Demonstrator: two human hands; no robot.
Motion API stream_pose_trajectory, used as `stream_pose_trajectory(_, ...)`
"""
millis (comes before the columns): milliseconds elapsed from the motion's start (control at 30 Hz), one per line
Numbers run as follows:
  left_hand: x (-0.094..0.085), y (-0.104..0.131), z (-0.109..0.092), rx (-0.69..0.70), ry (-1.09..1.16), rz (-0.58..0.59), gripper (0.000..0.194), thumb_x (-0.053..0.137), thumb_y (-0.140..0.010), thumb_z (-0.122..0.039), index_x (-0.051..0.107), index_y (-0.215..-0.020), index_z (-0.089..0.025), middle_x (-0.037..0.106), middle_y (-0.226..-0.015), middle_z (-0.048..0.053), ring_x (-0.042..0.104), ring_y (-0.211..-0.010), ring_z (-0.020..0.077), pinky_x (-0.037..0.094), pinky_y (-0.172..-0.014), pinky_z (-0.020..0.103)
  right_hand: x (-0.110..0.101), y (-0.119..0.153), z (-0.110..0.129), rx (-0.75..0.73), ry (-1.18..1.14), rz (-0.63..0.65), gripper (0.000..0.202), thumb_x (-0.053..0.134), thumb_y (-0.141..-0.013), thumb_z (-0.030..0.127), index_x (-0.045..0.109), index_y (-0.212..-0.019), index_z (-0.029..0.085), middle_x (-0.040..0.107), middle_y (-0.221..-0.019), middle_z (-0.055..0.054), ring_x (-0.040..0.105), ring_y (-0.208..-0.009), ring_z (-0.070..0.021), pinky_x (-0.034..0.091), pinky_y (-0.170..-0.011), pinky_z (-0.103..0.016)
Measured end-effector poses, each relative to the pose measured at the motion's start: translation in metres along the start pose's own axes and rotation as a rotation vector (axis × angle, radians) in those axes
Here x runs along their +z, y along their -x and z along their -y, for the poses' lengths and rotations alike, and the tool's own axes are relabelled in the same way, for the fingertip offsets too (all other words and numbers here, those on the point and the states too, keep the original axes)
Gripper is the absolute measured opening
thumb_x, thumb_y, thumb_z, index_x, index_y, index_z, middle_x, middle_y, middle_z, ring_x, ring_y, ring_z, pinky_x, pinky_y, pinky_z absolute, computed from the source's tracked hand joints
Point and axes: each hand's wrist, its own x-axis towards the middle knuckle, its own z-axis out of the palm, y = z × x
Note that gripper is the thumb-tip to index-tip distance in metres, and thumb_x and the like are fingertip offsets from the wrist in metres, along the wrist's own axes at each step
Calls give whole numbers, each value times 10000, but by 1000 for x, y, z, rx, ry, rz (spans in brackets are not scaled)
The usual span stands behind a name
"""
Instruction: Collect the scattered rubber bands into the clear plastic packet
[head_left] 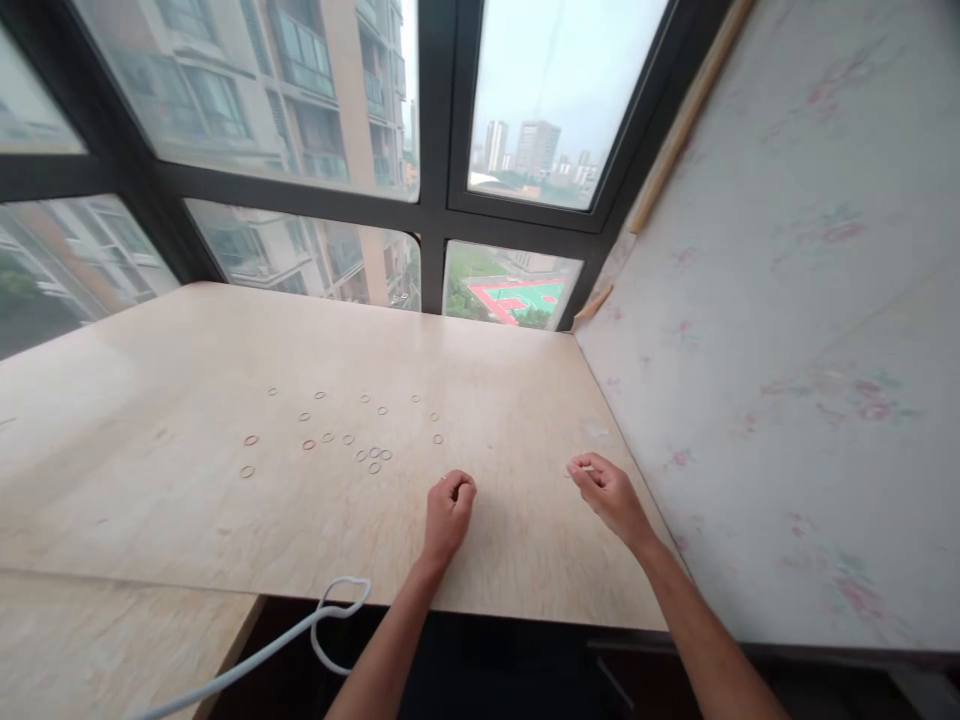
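My left hand (450, 515) rests on the pale tabletop (517, 400) with its fingers curled into a loose fist; what they hold, if anything, is hidden. To the right, my right hand (609, 497) is closed in a pinch near the wall. A thin pale bit shows at its fingertips, too small to name. Several thin rings, like small rubber bands, lie scattered left of my hands. Among them are a red ring (251, 444), a second red ring (309, 449) and a yellowish ring (247, 477). Closest to my left hand lies a grey ring (438, 444).
A white cable (262, 652) loops over the table's front edge at the lower left. On the right stands a flower-patterned wall (787, 350). Dark-framed windows (431, 180) border the far side, and a whitish patch (598, 432) marks the tabletop near the wall.
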Motion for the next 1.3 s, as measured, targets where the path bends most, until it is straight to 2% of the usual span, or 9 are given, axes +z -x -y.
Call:
stream_pose_trajectory(167, 3, -3, 0, -18, -30, 24, 170, 420, -740, -249, 530, -627, -186, 519, -560, -17, 499, -553, 141, 368, -553, 244, -48, 29, -30, 139, 74, -273, 434, 567, -776, 575, 625, -806, 146, 383, -441, 68, 297, -385, -77, 197, -368, -199)
stream_pose_trajectory(367, 5, -3, 2, -29, -50, 7, 162, 425, -733, -244, 540, -634, -186, 527, -567, -16, 507, -559, 142, 366, -552, 242, -51, 14, -37, 111, 165, -450, 467, 538, -785, 578, 668, -845, 133, 436, -456, 46, 342, -413, -100, 246, -403, -218)
stream_pose_trajectory(500, 5, -3, 2, -40, -47, -3, 157, 430, -737, -243, 544, -643, -188, 510, -543, -24, 493, -531, 136, 360, -536, 237, -44, 3, -45, 52, 312, -390, 452, 519, -805, 516, 693, -949, 125, 324, -427, 79, 310, -428, -106, 253, -442, -232)
stream_pose_trajectory(600, 5, -2, 1, -62, -20, -3, 157, 433, -744, -250, 547, -654, -189, 494, -523, -33, 477, -499, 130, 351, -511, 232, -45, 8, -50, 38, 292, -377, 448, 505, -830, 499, 680, -1021, 133, 277, -440, 91, 286, -424, -104, 252, -441, -232)
stream_pose_trajectory(767, 5, -2, -1, -63, -7, -5, 155, 436, -742, -249, 547, -654, -189, 494, -529, -34, 482, -496, 127, 352, -509, 229, -49, 41, -59, 30, 263, -367, 415, 498, -845, 493, 696, -962, 147, 462, -468, 48, 407, -420, -118, 338, -425, -229)
stream_pose_trajectory(900, 5, -2, -4, -59, -27, -1, 163, 431, -733, -247, 557, -652, -184, 497, -526, -30, 483, -497, 128, 357, -514, 230, -38, 78, -73, 0, 257, -388, 391, 515, -836, 479, 710, -926, 152, 717, -756, -63, 654, -641, -184, 508, -578, -233)
stream_pose_trajectory(1033, 5, -3, -3, -44, -55, 34, 183, 416, -728, -235, 569, -646, -177, 507, -529, -22, 500, -507, 127, 370, -531, 233, -27, 97, -85, -4, 259, -311, 382, 549, -799, 501, 730, -899, 180, 747, -900, -79, 709, -805, -219, 549, -715, -227)
stream_pose_trajectory(1200, -3, -13, 0, -79, 0, 129, 186, 412, -725, -215, 586, -676, -167, 533, -557, -22, 513, -479, 109, 379, -504, 217, -29, 89, -93, 72, 285, -303, 440, 529, -760, 570, 735, -886, 202, 750, -906, -60, 713, -836, -236, 563, -656, -214)
stream_pose_trajectory(1300, -20, -29, 4, -77, 0, 96, 188, 422, -719, -219, 597, -683, -160, 574, -611, -8, 519, -478, 101, 383, -491, 209, -31, 85, -97, 95, 299, -293, 472, 523, -733, 602, 738, -887, 211, 752, -900, -50, 708, -867, -247, 568, -652, -217)
